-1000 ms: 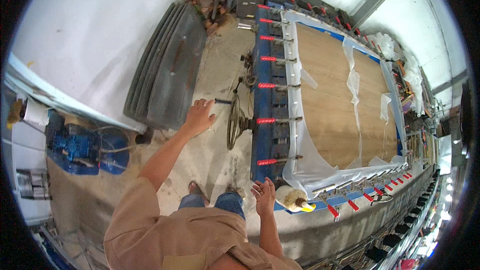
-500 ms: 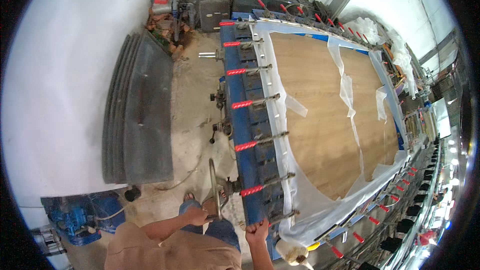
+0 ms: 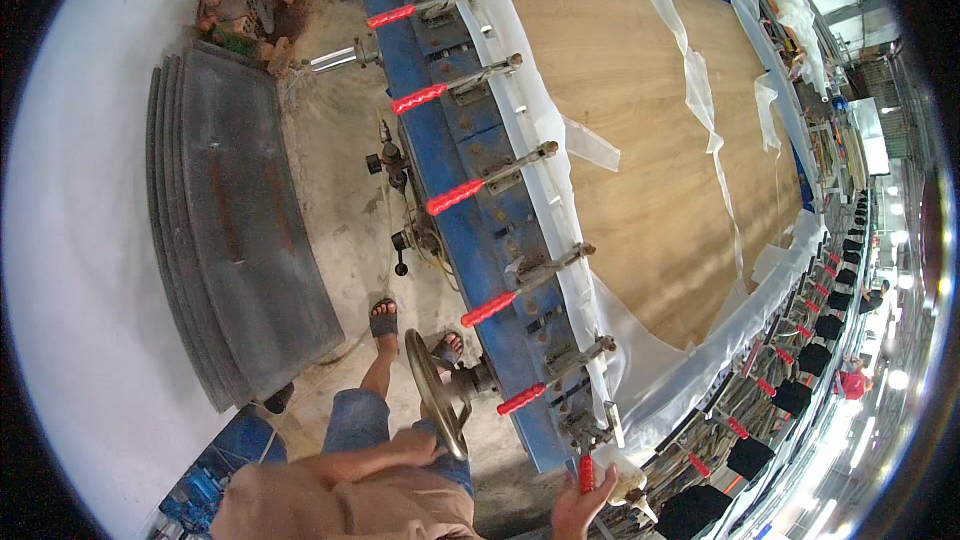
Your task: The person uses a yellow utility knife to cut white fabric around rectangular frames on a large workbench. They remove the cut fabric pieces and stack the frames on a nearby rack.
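A large blue metal frame (image 3: 430, 130) carries a row of toggle clamps with red handles, such as this toggle clamp (image 3: 455, 197). Its broad wooden panel (image 3: 620, 130) is bordered by translucent plastic sheeting (image 3: 640, 385). At the near corner, my right hand (image 3: 580, 508) has the red handle of the corner toggle clamp (image 3: 586, 473) between its thumb and fingers. My left hand (image 3: 415, 448) is beside the lower rim of a metal handwheel (image 3: 415, 380) on the frame's left side. Blur hides whether its fingers close on the rim. A cream rounded container with a nozzle (image 3: 628, 485) is beside my right hand.
Dark curved sheets (image 3: 235, 210) lean against the white wall (image 3: 85, 190) on the left. Blue machinery (image 3: 195, 495) stands at lower left. A metal bar (image 3: 335, 60) juts from the frame. Black padded stools (image 3: 695, 510) line the right side, with a person in red (image 3: 852, 382) farther off.
My view has shifted closer to the frame, which appears larger and more tilted. My right hand has gone from the blue beam's near end to the corner clamp handle. My left hand remains by the handwheel.
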A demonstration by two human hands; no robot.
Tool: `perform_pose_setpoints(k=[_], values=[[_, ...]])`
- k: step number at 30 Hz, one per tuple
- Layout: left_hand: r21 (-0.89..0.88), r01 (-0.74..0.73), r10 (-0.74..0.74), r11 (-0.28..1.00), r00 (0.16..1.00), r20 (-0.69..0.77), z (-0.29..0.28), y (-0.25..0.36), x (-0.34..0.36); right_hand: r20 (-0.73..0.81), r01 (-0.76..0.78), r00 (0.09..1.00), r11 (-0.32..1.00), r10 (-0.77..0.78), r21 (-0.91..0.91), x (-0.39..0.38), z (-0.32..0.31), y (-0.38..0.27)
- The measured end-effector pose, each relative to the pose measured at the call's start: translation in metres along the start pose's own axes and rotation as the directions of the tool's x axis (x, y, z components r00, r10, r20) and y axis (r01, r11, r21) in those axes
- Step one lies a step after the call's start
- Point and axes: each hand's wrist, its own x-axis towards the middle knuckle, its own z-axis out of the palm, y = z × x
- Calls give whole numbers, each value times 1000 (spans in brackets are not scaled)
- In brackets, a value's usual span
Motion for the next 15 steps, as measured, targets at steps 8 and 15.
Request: perform_pose_setpoints(k=[8,15], values=[[19,211,-204,977,960,-191,-23,-44,-34,173,-66,977,943,129,-327,-64,72,79],[-61,79,-94,995,952,-292,-108,-27,-9,672,-729,535,681,512,62,1,145,45]])
